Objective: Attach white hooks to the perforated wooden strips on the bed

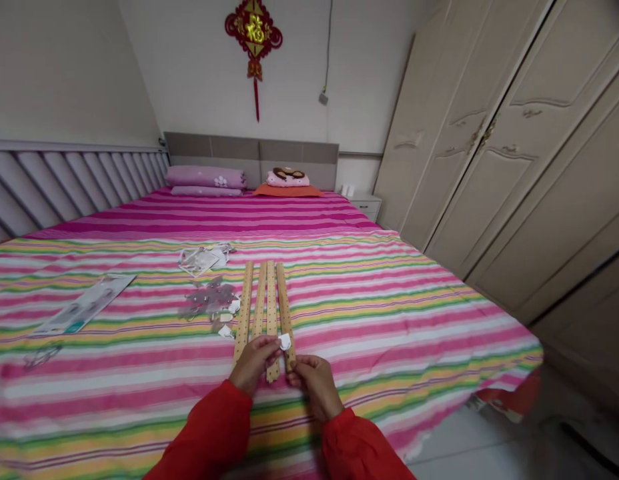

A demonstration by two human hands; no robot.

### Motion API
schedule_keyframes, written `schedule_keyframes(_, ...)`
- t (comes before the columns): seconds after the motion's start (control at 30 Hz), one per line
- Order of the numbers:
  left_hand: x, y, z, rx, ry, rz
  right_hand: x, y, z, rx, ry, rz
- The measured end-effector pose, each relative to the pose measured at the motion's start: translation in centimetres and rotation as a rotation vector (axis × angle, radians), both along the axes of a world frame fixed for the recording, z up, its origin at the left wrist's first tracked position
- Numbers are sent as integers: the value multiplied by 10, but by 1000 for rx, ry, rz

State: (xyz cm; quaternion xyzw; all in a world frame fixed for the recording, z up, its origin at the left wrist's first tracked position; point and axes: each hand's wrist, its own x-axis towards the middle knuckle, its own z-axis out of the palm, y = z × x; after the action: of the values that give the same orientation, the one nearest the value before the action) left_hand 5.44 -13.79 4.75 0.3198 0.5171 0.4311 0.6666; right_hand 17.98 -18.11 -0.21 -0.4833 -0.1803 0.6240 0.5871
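Pinching a small white tab [285, 342] at its fingertips, the left hand [254, 363] lies across four wooden strips [259, 307], its fingers closed and reaching to the right. The right hand [314, 383] is curled in, its fingers closed on the near end of the rightmost strip [285, 307]. Both arms come in from red sleeves [209, 427]. The strips are pale, narrow and flat, and at least the leftmost is dotted with rows of small holes. They lie close together on a striped bed sheet [389, 320], long axes running away from the person toward the headboard [252, 153], their far ends fanned slightly inward. Just left of them sit three more small white pieces [225, 317] beside a grey, see-through heap [209, 298] - its parts are too blurred to count. Farther out on the sheet lie a clear plastic wrapper [199, 261], a long flat packet [84, 305] and a small see-through scrap [42, 355]. Beyond, at the head of the bed, are two pink pillows [205, 177] and an orange cushion [288, 191] topped by a small pink pillow [287, 178] - a cream wardrobe [489, 133] stands along the right side.
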Motion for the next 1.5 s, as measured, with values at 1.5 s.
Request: schedule_keyframes(1.5, 18, -3, 3, 88, 57, -86, 10, -13, 22, 330, -263, -70)
